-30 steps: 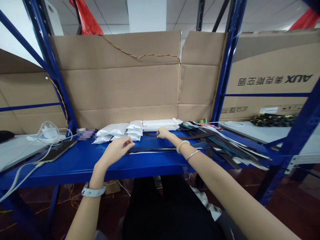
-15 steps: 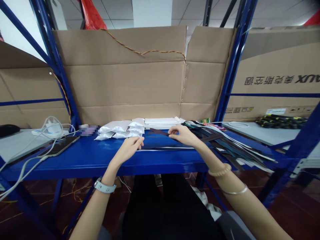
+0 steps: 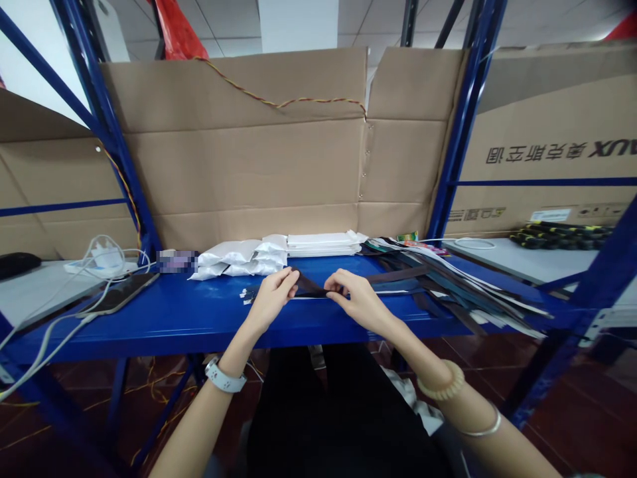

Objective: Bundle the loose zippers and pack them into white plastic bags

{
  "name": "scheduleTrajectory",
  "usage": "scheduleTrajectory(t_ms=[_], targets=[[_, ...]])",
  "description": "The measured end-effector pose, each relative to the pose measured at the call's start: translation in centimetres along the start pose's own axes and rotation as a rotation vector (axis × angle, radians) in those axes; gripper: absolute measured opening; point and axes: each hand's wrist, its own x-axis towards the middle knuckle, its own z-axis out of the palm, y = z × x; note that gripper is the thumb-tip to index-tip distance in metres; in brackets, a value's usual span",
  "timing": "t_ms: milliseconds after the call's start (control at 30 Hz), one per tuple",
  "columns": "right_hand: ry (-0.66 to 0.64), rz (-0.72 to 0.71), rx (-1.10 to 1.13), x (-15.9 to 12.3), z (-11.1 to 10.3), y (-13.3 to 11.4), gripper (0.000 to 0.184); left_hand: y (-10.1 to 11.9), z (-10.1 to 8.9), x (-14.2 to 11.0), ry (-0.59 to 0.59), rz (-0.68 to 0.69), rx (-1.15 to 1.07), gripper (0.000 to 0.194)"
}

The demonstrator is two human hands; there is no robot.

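A dark brown fabric-like strip (image 3: pixel 309 283) is stretched between my hands just above the blue shelf (image 3: pixel 199 315). My left hand (image 3: pixel 271 297) pinches its left end between thumb and fingers. Farther along the same strip, my right hand (image 3: pixel 354 300) is closed on it, fingers curled. Beneath my hands lie more dark and white strips (image 3: pixel 251 294), their white-tipped ends poking out left of my left hand. To the right is a loose, fanned pile of long black, teal, brown and white strips (image 3: pixel 468 285).
White puffy packets (image 3: pixel 236 255) and a stack of flat white pieces (image 3: pixel 323 244) sit at the back against a cardboard panel (image 3: pixel 259 166). At left are a phone (image 3: pixel 122 292) and white cables (image 3: pixel 54 325). Blue uprights (image 3: pixel 460 119) frame the shelf.
My left hand has moved right and taken the strip's left end. My right hand has shifted slightly down and left, drawing the brown strip away from the pile.
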Motion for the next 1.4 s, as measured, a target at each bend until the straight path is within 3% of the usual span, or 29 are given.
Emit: scheduleTrajectory(t_ms=[167,267,333,400,567,733,1033,1200,1400], targets=[[0.229,-0.011,-0.150,-1.1,0.8,-1.7,0.013,0.5,0.0,-0.4,-0.086,0.006,0.044,0.034],[0.069,0.011,-0.212,-1.7,0.9,-3.2,0.014,0.9,0.5,-0.8,-0.153,0.052,0.126,0.035],[-0.059,0.084,-0.160,-1.9,1.0,-3.9,0.019,1.3,0.9,-1.1,-0.192,0.103,0.197,0.036],[-0.104,0.139,-0.039,-2.0,1.1,-4.3,0.019,1.8,1.2,-1.4,-0.198,0.173,0.285,0.035],[-0.094,0.174,0.291,-1.7,1.3,-4.1,0.027,2.6,1.5,-1.8,-0.139,0.312,0.517,0.032],[-0.085,0.220,0.432,-1.5,0.7,-3.8,0.026,2.9,1.1,-1.9,-0.079,0.370,0.627,0.030],[0.036,0.084,0.146,-1.2,-1.4,-4.6,0.025,3.6,0.4,-1.8,-0.045,0.365,0.516,0.034],[0.092,0.078,-0.098,-0.9,-3.1,-2.5,0.022,3.2,-2.4,-1.2,0.102,0.344,0.545,0.034],[0.302,0.037,-0.637,-0.8,-5.7,0.3,0.018,1.1,-8.7,-0.3,0.381,0.242,0.352,0.032]])
